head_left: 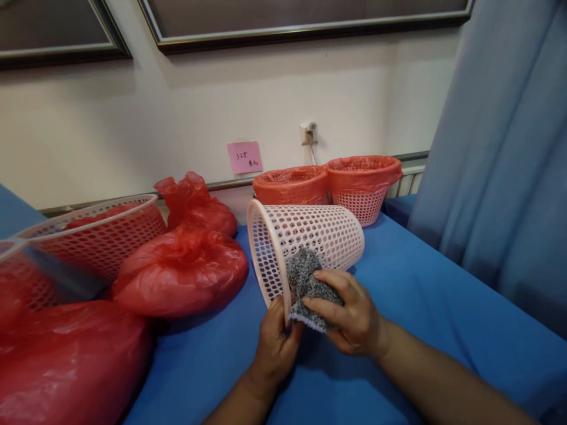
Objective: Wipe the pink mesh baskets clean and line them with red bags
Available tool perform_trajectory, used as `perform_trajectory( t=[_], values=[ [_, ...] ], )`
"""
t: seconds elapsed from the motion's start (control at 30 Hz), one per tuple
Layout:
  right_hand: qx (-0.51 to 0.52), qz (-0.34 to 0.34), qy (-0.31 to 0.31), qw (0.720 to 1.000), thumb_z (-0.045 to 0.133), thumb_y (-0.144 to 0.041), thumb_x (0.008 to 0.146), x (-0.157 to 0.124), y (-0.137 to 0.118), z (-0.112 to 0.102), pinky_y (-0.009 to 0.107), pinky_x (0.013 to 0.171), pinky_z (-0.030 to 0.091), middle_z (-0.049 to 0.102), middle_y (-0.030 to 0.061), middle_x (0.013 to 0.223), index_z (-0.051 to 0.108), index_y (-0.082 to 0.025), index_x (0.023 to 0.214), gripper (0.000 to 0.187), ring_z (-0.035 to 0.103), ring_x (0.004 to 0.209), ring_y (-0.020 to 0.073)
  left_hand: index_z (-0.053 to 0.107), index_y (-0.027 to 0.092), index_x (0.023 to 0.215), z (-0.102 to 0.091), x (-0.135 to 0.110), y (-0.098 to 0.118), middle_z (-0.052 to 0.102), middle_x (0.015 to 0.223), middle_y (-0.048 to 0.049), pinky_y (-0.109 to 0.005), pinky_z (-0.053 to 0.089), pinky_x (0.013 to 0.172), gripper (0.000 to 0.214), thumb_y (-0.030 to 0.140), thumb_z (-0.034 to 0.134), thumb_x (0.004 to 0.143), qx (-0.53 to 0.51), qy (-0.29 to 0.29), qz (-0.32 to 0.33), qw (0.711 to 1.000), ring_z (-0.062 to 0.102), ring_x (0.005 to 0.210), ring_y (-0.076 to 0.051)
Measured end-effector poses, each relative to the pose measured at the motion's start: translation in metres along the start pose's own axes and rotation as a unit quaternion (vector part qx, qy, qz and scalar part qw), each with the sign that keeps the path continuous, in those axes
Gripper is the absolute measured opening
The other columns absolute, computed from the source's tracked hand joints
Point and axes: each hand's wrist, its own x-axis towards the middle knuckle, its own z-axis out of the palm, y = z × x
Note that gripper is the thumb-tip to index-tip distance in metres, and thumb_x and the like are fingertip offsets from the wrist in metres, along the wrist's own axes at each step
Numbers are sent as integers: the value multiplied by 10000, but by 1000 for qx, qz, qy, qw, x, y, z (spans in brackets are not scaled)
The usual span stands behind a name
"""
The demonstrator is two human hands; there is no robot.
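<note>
A pale pink perforated plastic wastebasket (328,230) lies on its side over the blue-covered surface, its wide mouth facing left. My left hand (277,336) is closed on the lower part of its rim, thumb on the inner side. In my right hand (354,313) is a bunched grey speckled cloth (305,274) with a pale edge. The fingers press this cloth against the outside of the basket wall, close to the rim. Part of the left fingers is hidden behind the rim and the cloth.
Behind stand two baskets lined with red bags, a left one (290,186) and a right one (363,183). Tied red bags (181,271) and more pink baskets (101,236) crowd the left. A blue curtain (500,153) hangs at right; a pink note (245,157) is on the wall.
</note>
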Motion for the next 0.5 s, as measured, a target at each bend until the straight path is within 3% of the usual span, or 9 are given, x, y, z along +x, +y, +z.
perform_trajectory(
  t=[0.07,0.13,0.23,0.3,0.37,0.5],
  values=[
    [-20,58,18,998,575,-151,810,-3,17,1,512,1022,553,504,124,1452,595,-272,1358,562,573,1285,307,681,188,1291,-1,-1,3,750,1178,-107,-396,587,988,380,396,524,1014,-17,7,-7,1000,713,1081,-258],
    [-54,157,62,984,580,-128,802,-6,40,-1,531,1071,520,511,117,1449,613,-280,1329,549,565,1311,311,710,184,1243,-1,-1,3,760,1151,-98,-382,588,980,341,356,522,1017,-15,6,-13,1000,720,1074,-249],
    [-106,320,125,933,574,-154,815,-13,79,-6,547,1109,490,555,117,1379,644,-258,1290,491,591,1283,308,729,193,1208,-1,-1,-1,763,1138,-95,-375,580,985,305,296,534,997,10,-17,5,1000,716,1070,-241],
    [-119,368,137,912,569,-175,825,-14,91,-9,552,1112,487,577,119,1345,642,-245,1303,489,605,1264,308,734,195,1185,-1,-1,-5,764,1093,-95,-382,581,972,299,251,523,980,38,-40,15,998,714,1043,-239],
    [-108,330,128,929,571,-164,831,-12,84,-10,550,1110,489,557,129,1385,621,-248,1344,522,591,1291,313,743,196,1150,0,-1,-10,763,1014,-91,-384,590,928,310,195,505,950,70,-62,16,995,715,984,-238],
    [-34,103,48,993,593,-145,824,-2,24,-5,525,1073,523,442,119,1532,542,-304,1442,640,542,1349,319,766,224,1076,4,1,-17,776,966,-69,-357,593,861,336,126,506,887,99,-82,5,992,720,919,-228]
  ],
)
